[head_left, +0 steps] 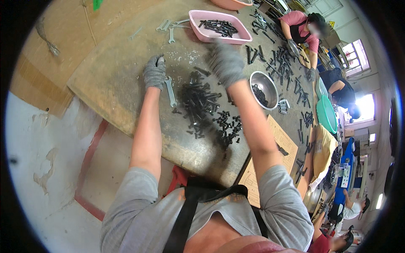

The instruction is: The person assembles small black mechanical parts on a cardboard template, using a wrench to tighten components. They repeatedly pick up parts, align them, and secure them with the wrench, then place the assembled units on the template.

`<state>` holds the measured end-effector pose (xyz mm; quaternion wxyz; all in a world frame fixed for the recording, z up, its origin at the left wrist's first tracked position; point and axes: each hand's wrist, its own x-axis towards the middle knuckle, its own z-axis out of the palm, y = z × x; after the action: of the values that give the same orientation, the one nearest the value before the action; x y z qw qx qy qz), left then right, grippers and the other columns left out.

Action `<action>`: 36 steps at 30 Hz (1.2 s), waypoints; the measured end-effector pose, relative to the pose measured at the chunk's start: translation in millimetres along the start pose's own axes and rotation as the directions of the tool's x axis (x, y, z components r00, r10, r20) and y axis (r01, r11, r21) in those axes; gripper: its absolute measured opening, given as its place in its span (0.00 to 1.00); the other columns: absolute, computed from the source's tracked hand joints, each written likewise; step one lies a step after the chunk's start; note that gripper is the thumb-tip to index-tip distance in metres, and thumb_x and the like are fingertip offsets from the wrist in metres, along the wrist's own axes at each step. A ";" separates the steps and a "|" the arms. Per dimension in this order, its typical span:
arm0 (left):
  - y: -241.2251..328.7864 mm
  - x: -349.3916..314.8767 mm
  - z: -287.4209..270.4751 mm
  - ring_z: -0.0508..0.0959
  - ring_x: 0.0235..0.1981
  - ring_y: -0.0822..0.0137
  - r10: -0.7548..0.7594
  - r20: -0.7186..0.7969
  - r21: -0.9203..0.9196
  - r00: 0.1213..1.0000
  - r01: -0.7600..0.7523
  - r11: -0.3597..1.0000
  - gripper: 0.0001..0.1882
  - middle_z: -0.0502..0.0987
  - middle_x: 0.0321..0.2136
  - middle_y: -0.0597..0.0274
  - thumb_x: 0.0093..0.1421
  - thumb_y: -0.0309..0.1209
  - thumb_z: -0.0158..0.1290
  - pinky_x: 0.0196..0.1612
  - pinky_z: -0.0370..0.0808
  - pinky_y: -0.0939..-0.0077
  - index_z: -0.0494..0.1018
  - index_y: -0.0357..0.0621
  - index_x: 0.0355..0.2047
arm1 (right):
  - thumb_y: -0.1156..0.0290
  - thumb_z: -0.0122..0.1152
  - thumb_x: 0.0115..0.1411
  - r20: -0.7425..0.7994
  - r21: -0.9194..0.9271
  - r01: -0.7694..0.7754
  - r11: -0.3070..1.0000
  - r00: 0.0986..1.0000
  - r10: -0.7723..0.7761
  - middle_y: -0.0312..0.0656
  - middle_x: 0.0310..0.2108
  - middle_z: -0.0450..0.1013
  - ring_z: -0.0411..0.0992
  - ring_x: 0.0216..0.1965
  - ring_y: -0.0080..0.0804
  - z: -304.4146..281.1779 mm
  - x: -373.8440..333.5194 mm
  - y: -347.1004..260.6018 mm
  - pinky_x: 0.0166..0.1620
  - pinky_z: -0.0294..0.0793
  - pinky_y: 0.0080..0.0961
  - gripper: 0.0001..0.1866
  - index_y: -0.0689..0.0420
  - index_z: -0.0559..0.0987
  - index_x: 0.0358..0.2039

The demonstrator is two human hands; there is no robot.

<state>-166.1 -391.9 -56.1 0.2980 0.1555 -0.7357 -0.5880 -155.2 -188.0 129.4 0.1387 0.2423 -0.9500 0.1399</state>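
Observation:
My left hand (155, 72), in a grey knit glove, is closed above the table; a small dark bit shows at its fingertips, too small to name. Just right of it lies an open-ended wrench (170, 91). My right hand (226, 64), gloved alike, is smeared by motion just below the pink tray (200, 36), so its fingers do not show. In that tray lie black bolts (218, 28). Between my forearms are a heap of long black bolts (198, 101) and a pile of short dark bolts (229, 126).
Several more wrenches (171, 35) lie left of the tray. To the right stands a steel bowl (274, 101) of dark small parts, near a cardboard sheet (280, 141). Rows of bolts (282, 63) spread toward a co-worker (301, 27). Green basins (326, 111) stand at the far right.

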 end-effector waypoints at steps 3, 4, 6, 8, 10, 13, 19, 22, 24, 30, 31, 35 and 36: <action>8.0 -6.7 -0.6 0.78 0.30 0.64 -0.035 0.003 -0.004 0.999 0.035 0.999 0.14 0.79 0.31 0.55 0.60 0.35 0.49 0.39 0.74 0.70 0.75 0.45 0.43 | 0.65 0.62 0.50 -0.366 -0.136 0.042 0.990 0.926 -0.090 0.47 0.45 0.71 0.73 0.41 0.47 -32.1 15.9 23.7 0.41 0.73 0.40 0.21 0.51 0.72 0.46; 10.4 -10.3 -1.7 0.78 0.31 0.63 -0.050 0.009 0.019 0.999 0.050 0.999 0.14 0.79 0.32 0.54 0.60 0.35 0.49 0.39 0.74 0.70 0.75 0.45 0.43 | 0.65 0.62 0.51 -0.289 -0.170 -0.015 0.985 0.957 -0.035 0.47 0.42 0.72 0.73 0.39 0.47 -40.7 2.6 30.9 0.39 0.73 0.40 0.21 0.50 0.72 0.46; 15.3 -17.6 -4.4 0.79 0.33 0.60 -0.023 0.026 0.102 0.999 0.021 0.995 0.14 0.79 0.34 0.53 0.61 0.36 0.48 0.40 0.74 0.68 0.75 0.46 0.43 | 0.64 0.61 0.52 -0.153 -0.176 -0.065 0.982 0.988 0.038 0.47 0.37 0.74 0.74 0.34 0.48 -55.0 -48.4 42.2 0.36 0.72 0.40 0.18 0.50 0.73 0.44; 19.2 -22.9 -8.7 0.79 0.36 0.56 0.076 0.045 0.220 0.996 -0.084 0.972 0.14 0.78 0.37 0.51 0.61 0.37 0.47 0.42 0.74 0.66 0.75 0.47 0.44 | 0.64 0.61 0.52 -0.083 -0.149 0.000 0.989 0.997 -0.012 0.45 0.30 0.75 0.74 0.31 0.46 -65.6 -101.6 51.6 0.33 0.73 0.39 0.12 0.51 0.76 0.38; 21.4 -24.7 -11.8 0.78 0.38 0.60 0.089 0.052 0.379 0.995 -0.102 0.920 0.14 0.78 0.38 0.53 0.62 0.37 0.48 0.43 0.73 0.69 0.75 0.47 0.44 | 0.66 0.61 0.53 0.019 -0.024 -0.139 0.990 0.990 0.140 0.45 0.28 0.75 0.75 0.32 0.45 -79.2 -162.5 60.3 0.34 0.73 0.35 0.09 0.52 0.78 0.35; 16.5 -21.2 -10.3 0.78 0.40 0.55 0.047 0.080 0.428 0.996 -0.077 0.901 0.17 0.77 0.40 0.51 0.62 0.42 0.46 0.44 0.73 0.63 0.75 0.50 0.44 | 0.68 0.61 0.54 0.140 0.040 -0.358 0.933 0.926 0.350 0.46 0.29 0.76 0.75 0.33 0.46 -99.0 -239.6 84.4 0.36 0.74 0.33 0.07 0.53 0.79 0.33; 0.4 -15.2 -14.8 0.76 0.41 0.49 0.220 0.010 0.624 0.976 -0.177 0.761 0.19 0.77 0.39 0.48 0.62 0.45 0.43 0.46 0.71 0.60 0.74 0.48 0.45 | 0.73 0.59 0.58 -0.161 -0.070 -0.614 0.786 0.785 0.599 0.45 0.31 0.78 0.75 0.30 0.34 -124.7 -396.3 168.1 0.38 0.73 0.27 0.08 0.60 0.80 0.38; 11.2 -13.6 -16.6 0.76 0.44 0.51 0.254 -0.036 0.438 0.967 -0.213 0.874 0.20 0.77 0.41 0.51 0.62 0.45 0.42 0.48 0.71 0.63 0.74 0.49 0.47 | 0.72 0.58 0.60 -0.101 0.301 -0.798 0.521 0.517 0.850 0.39 0.32 0.76 0.72 0.33 0.25 -125.9 -455.8 208.3 0.40 0.72 0.22 0.09 0.62 0.79 0.38; 27.5 -17.1 -17.2 0.76 0.46 0.52 0.262 -0.013 0.479 0.965 -0.223 0.849 0.21 0.77 0.43 0.52 0.61 0.46 0.43 0.49 0.70 0.63 0.73 0.49 0.47 | 0.72 0.58 0.60 -0.077 0.346 -0.806 0.481 0.486 0.870 0.39 0.34 0.76 0.71 0.35 0.24 -121.2 -478.4 233.3 0.43 0.71 0.21 0.09 0.62 0.79 0.38; 78.9 -68.4 7.1 0.70 0.54 0.53 0.010 0.664 0.551 0.747 -0.499 0.669 0.33 0.72 0.51 0.52 0.53 0.58 0.52 0.57 0.64 0.66 0.70 0.52 0.53 | 0.70 0.58 0.60 -0.181 0.453 -0.673 0.584 0.572 0.800 0.38 0.35 0.75 0.70 0.36 0.25 -103.9 -502.9 279.9 0.43 0.70 0.22 0.10 0.62 0.79 0.39; 85.6 -72.8 14.4 0.71 0.54 0.54 0.016 0.701 0.594 0.713 -0.596 0.540 0.33 0.73 0.51 0.52 0.53 0.57 0.54 0.57 0.64 0.66 0.70 0.51 0.53 | 0.70 0.58 0.60 -0.183 0.426 -0.703 0.570 0.550 0.815 0.39 0.36 0.75 0.70 0.36 0.25 -103.7 -505.3 283.4 0.43 0.70 0.22 0.10 0.62 0.79 0.39; 109.1 -66.5 24.2 0.73 0.50 0.53 -0.219 0.756 0.600 0.617 -0.519 0.609 0.28 0.75 0.47 0.53 0.54 0.51 0.54 0.52 0.69 0.63 0.71 0.49 0.51 | 0.71 0.56 0.60 -0.196 0.356 -0.747 0.561 0.528 0.826 0.39 0.35 0.76 0.71 0.36 0.26 -104.0 -517.9 286.0 0.43 0.70 0.23 0.10 0.63 0.78 0.38; 116.2 -59.8 29.1 0.74 0.49 0.52 -0.297 0.750 0.628 0.591 -0.496 0.599 0.27 0.75 0.47 0.53 0.55 0.49 0.54 0.51 0.70 0.63 0.71 0.49 0.51 | 0.71 0.56 0.60 -0.227 0.288 -0.742 0.606 0.562 0.795 0.39 0.35 0.76 0.70 0.35 0.26 -103.1 -521.7 284.9 0.42 0.71 0.23 0.10 0.63 0.78 0.38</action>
<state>-123.8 -304.6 36.1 -0.1295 -0.0583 -0.9734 -0.1797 163.1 306.6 -4.9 0.2020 -0.2140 -0.9073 0.3003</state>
